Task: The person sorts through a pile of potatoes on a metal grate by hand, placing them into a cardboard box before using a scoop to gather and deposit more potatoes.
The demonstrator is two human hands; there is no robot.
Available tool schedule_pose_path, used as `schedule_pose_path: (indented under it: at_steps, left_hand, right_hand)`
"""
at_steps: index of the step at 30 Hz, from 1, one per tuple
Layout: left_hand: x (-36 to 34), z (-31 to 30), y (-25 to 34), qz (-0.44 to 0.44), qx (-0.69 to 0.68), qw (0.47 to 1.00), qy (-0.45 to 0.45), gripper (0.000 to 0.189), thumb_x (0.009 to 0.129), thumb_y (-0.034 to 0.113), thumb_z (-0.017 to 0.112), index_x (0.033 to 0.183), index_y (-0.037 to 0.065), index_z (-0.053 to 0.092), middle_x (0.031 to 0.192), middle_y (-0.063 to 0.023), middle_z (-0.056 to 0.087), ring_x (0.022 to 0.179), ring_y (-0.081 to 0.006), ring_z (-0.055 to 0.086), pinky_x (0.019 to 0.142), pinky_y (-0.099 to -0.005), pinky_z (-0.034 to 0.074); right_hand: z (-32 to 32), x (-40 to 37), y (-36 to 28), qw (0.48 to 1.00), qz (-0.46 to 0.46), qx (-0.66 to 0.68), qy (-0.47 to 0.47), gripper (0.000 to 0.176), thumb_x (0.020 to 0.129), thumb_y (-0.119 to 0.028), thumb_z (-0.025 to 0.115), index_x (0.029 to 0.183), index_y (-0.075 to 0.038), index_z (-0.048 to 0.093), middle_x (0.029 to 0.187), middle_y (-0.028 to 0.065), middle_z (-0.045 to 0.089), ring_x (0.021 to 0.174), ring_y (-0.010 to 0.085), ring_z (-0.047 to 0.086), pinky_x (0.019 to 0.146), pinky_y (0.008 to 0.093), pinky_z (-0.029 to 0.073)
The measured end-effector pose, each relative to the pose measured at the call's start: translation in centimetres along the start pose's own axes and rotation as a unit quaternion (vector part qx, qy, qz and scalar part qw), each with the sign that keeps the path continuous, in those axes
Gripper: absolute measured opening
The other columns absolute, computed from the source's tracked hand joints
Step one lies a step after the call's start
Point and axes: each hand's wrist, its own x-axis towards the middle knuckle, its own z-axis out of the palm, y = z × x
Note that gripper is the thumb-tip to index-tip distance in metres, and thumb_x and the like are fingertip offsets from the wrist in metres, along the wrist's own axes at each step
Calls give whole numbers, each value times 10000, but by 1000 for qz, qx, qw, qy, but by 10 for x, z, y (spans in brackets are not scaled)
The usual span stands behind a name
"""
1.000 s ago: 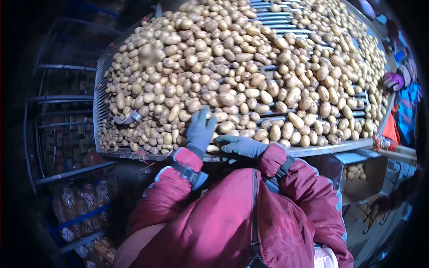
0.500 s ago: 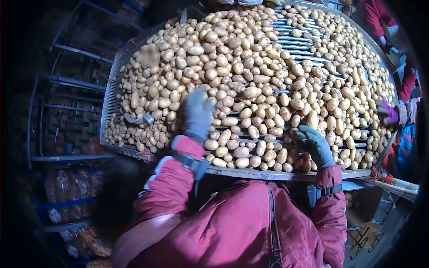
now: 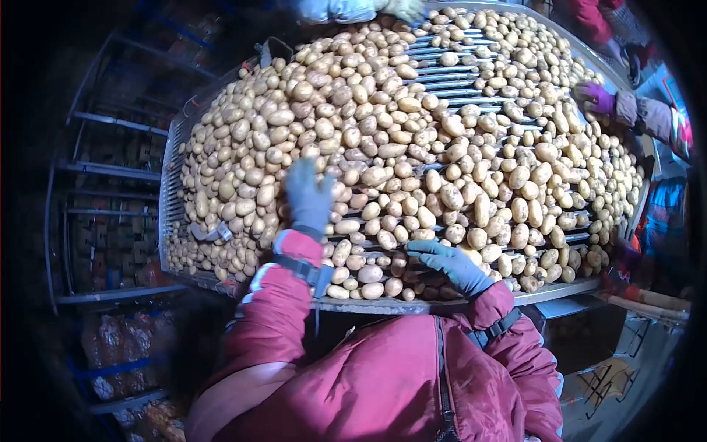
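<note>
A broad heap of potatoes (image 3: 352, 136) covers a slatted metal sorting table (image 3: 445, 77). My left hand (image 3: 308, 195), in a blue-grey glove, lies palm down on the potatoes left of the middle, its fingers apart and slightly blurred. Close to the table's front edge, my right hand (image 3: 453, 265) wears a teal-grey glove. Its fingers stretch leftward over potatoes and dark slats, with nothing seen in them. Whatever lies under both palms is hidden. A curved pale-grey piece (image 3: 213, 233) rests on the potatoes at the left.
A co-worker's purple-gloved hand (image 3: 596, 98) reaches over the right side. Another person's pale glove (image 3: 405, 9) is at the far edge. Metal racks (image 3: 110, 169) stand at the left, with filled sacks (image 3: 121, 339) below. The table's metal rim (image 3: 375, 304) runs before my jacket.
My right hand has moved left along the front edge, and its fingers have straightened. My left hand stays over the potatoes. The purple-gloved hand has shifted farther back; the view has shifted slightly.
</note>
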Motion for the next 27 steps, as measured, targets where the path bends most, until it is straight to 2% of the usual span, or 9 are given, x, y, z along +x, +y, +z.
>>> schedule_pose_path:
  at_steps: [2, 6, 10, 12, 18, 20, 22, 25, 27]
  left_hand:
    - [-13, 15, -47, -210, -80, 971, -85, 620, 927, 419, 663, 1359, -16, 572, 1413, -308, 509, 1315, -461, 460, 1123, -532, 375]
    - [-2, 51, -13, -165, 47, 976, -137, 695, 934, 514, 637, 1385, -8, 555, 1384, -317, 532, 1310, -465, 474, 1104, -519, 393]
    - [38, 39, 71, -245, -93, 919, -296, 761, 927, 540, 645, 1438, -5, 495, 1353, -304, 566, 1272, -476, 505, 1095, -515, 391]
    - [34, 114, 70, -23, -108, 973, -201, 756, 915, 542, 657, 1466, 53, 487, 1360, -261, 575, 1286, -445, 504, 1090, -520, 395]
    - [56, 104, 205, 11, -127, 943, -308, 704, 894, 570, 660, 1448, 151, 549, 1385, -226, 544, 1350, -418, 431, 1136, -513, 366]
    - [41, 110, 237, 122, -143, 951, -244, 707, 895, 559, 661, 1462, 155, 538, 1407, -220, 534, 1342, -407, 441, 1142, -504, 368]
    - [36, 106, 258, 133, -212, 943, -221, 698, 893, 551, 665, 1457, 157, 548, 1438, -213, 514, 1343, -395, 444, 1150, -491, 367]
    - [56, 55, 263, 65, -439, 844, -301, 671, 892, 499, 691, 1447, 145, 561, 1444, -208, 520, 1339, -385, 468, 1158, -471, 368]
    - [69, 38, 239, 88, -427, 856, -279, 597, 857, 429, 753, 1354, 123, 625, 1383, -199, 568, 1250, -381, 542, 1099, -457, 428]
  right_hand:
    - [5, 3, -14, 1000, 19, 15, 3, 512, 1006, -205, 605, 1473, -21, 503, 1436, 101, 576, 1310, 208, 541, 1106, 340, 438]
    - [-7, 30, 0, 968, -75, -235, -40, 600, 989, -225, 644, 1533, -74, 440, 1488, 123, 520, 1353, 236, 489, 1142, 356, 390]
    - [-21, 54, -8, 990, -88, -102, -52, 657, 993, -202, 652, 1572, -83, 364, 1512, 106, 486, 1402, 204, 455, 1170, 336, 360]
    - [-37, 63, -8, 997, 38, -63, 11, 681, 990, -166, 644, 1582, -44, 330, 1538, 101, 468, 1437, 201, 417, 1177, 314, 341]
    - [-59, 43, -47, 975, 36, 217, 26, 649, 975, -183, 636, 1555, -30, 386, 1523, 85, 486, 1369, 191, 479, 1129, 330, 411]
    - [-105, 55, 4, 971, -80, -220, 45, 464, 998, -213, 622, 1417, -28, 542, 1286, 51, 649, 1169, 178, 608, 1034, 328, 492]
    - [-104, 33, -43, 984, -20, -41, 174, 199, 917, -144, 677, 1109, -97, 691, 1052, 43, 679, 950, 196, 646, 821, 330, 528]
    - [-139, 13, -64, 966, -68, -139, 206, 263, 974, -180, 620, 1201, -65, 687, 1133, 50, 703, 971, 157, 651, 871, 284, 527]
    - [-151, 1, -86, 966, -45, 77, 244, 349, 993, -166, 611, 1312, -28, 631, 1215, 72, 684, 1056, 188, 662, 926, 305, 544]
